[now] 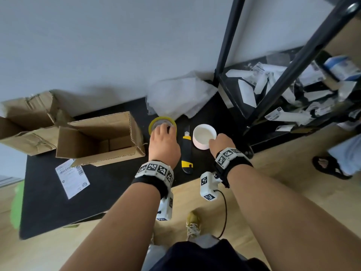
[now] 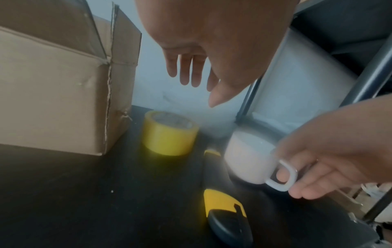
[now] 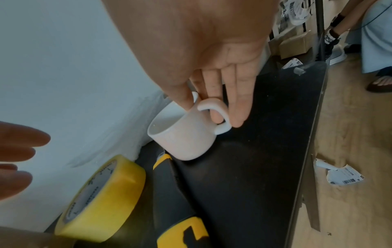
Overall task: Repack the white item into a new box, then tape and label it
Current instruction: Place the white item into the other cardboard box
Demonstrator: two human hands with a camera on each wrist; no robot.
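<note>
A white mug (image 1: 204, 137) stands upright on the black table (image 1: 58, 202), right of a yellow-and-black box cutter (image 1: 187, 151). My right hand (image 1: 214, 141) grips the mug (image 3: 182, 139) by its handle: one finger goes through the loop and the thumb presses at the rim. My left hand (image 1: 165, 132) hovers with straight fingers above a yellow tape roll (image 1: 154, 122), clear of it in the left wrist view (image 2: 191, 78). An open cardboard box (image 1: 101, 137) lies on its side to the left. A printed label (image 1: 72, 178) lies flat in front of the box.
A crumpled older box (image 1: 27, 122) sits at the far left. Bubble wrap (image 1: 179, 96) is piled against the wall behind the tape. A black metal rack (image 1: 283, 65) with torn labels stands to the right. Another person's sandalled foot (image 1: 330, 167) is on the floor.
</note>
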